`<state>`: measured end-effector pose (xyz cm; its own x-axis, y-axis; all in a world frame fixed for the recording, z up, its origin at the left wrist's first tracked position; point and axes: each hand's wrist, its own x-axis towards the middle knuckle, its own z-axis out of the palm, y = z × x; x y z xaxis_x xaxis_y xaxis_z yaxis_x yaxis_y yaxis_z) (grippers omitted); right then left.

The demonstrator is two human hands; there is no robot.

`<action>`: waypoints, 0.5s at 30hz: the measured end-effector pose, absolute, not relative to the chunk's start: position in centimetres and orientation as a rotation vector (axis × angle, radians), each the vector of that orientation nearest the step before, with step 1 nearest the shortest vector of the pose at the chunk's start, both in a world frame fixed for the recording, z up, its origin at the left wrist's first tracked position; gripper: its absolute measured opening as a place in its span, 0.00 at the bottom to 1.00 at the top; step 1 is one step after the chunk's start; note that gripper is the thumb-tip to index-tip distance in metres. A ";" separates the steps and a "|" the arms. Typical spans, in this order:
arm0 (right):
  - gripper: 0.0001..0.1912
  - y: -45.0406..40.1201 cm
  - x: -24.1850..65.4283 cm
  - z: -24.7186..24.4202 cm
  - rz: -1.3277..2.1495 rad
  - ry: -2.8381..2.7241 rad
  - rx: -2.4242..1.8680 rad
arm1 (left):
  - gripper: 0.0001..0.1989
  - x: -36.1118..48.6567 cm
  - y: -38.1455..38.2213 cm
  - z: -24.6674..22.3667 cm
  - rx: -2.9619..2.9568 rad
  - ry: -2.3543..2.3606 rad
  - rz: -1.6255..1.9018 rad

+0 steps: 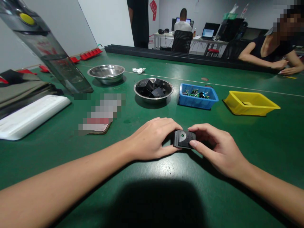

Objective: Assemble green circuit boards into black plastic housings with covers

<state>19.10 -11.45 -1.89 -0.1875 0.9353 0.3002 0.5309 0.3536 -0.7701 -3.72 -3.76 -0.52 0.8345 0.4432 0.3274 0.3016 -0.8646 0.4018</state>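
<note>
A small black plastic casing [184,139] with a round hole near one corner is held low over the green table [152,180]. My left hand [154,137] grips its left end between thumb and fingers. At the opposite end, my right hand [219,147] pinches the casing, thumb on the near face and forefinger on the upper edge. Beyond the hands stands a steel bowl [154,99] filled with black plastic casings. To its right are a blue bin [198,103] of green circuit boards and a yellow bin [251,109] with a small dark piece in it.
A tall water bottle [57,57] stands at the left, near a white plastic block [33,117] and a phone [102,122]. Another steel bowl [106,74] and a crumpled tissue [139,70] lie farther back. Across the table at right sits a person [270,47].
</note>
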 end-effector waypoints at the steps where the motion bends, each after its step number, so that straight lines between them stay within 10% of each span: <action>1: 0.14 -11.4 19.0 -1.9 0.751 -1.761 -1.305 | 0.15 -3.7 -3.8 -0.5 2.664 0.556 0.621; 10: 0.14 -11.6 17.9 -1.6 1.312 -1.198 -1.128 | 0.27 -2.9 -5.5 -0.3 1.993 0.596 0.721; 15: 0.17 -11.8 17.7 -1.8 1.340 -1.157 -1.098 | 0.15 -2.5 -5.3 -0.3 1.701 0.636 0.695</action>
<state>17.67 -11.76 -1.85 -0.0768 0.9968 -0.0211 -0.1246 -0.0306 -0.9917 -2.55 -5.34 -0.27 0.6793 0.7236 0.1223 0.0577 -0.2188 0.9741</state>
